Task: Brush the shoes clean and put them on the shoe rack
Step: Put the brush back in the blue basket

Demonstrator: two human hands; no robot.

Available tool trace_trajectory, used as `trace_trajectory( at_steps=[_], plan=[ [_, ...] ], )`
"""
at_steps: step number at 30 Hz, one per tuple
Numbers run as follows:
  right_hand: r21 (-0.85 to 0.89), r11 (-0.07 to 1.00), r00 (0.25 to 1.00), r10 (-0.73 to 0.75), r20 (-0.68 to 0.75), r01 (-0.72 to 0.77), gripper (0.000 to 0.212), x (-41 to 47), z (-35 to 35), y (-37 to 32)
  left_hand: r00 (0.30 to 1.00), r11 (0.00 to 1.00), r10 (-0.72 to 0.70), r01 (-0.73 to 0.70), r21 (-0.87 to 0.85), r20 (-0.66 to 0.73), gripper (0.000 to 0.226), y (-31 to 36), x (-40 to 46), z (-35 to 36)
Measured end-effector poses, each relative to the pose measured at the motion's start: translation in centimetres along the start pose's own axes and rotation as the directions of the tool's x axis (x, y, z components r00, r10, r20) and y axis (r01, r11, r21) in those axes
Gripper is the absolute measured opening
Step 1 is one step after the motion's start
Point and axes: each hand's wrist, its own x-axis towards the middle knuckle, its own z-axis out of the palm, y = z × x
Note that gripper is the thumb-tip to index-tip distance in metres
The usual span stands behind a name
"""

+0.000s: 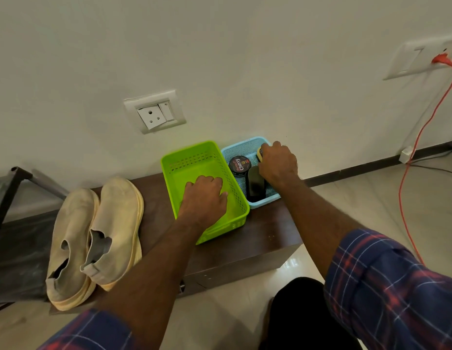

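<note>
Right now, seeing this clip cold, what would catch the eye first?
The green basket at the bench's middle stands out, with the left hand inside it. Beside it the right hand grips a yellow thing in the blue basket, next to a polish tin and black brush. Two beige shoes lie at the bench's left.

A single head view is given, taken from above and behind the forearms and aimed forward and down at a low bench (245, 251) set against a wall (219, 46). The bench is seen from near, at arm's reach; floor is caught at right.
</note>
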Motion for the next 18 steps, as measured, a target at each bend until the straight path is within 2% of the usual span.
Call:
trace_trajectory(
  at_steps=[3, 7, 13, 18],
  plan=[
    [-0.03, 0.999, 0.998, -0.026, 0.054, 0.028, 0.026, -0.4, 0.5, 0.1, 1.0, 1.0, 0.003, -0.003, -0.006, 0.001, 0.027, 0.1, 0.0, -0.2],
    [-0.019, 0.999, 0.995, -0.034, 0.094, 0.036, 0.03, -0.9, 0.4, 0.2, 0.999, 0.997, -0.012, 0.015, -0.072, 0.032, 0.025, -0.4, -0.3, -0.6],
    [0.016, 1.0, 0.993, 0.025, 0.112, -0.027, 0.037, -2.0, 0.5, -0.4, 0.998, 0.986, -0.015, 0.024, -0.166, 0.054, 0.021, -1.7, -1.3, -1.0],
    [0.053, 0.997, 0.996, 0.051, 0.075, -0.055, 0.028, -2.6, 1.3, -1.1, 0.999, 0.984, 0.0, 0.009, -0.178, 0.048, 0.021, -1.9, -1.7, -0.9]
  ],
)
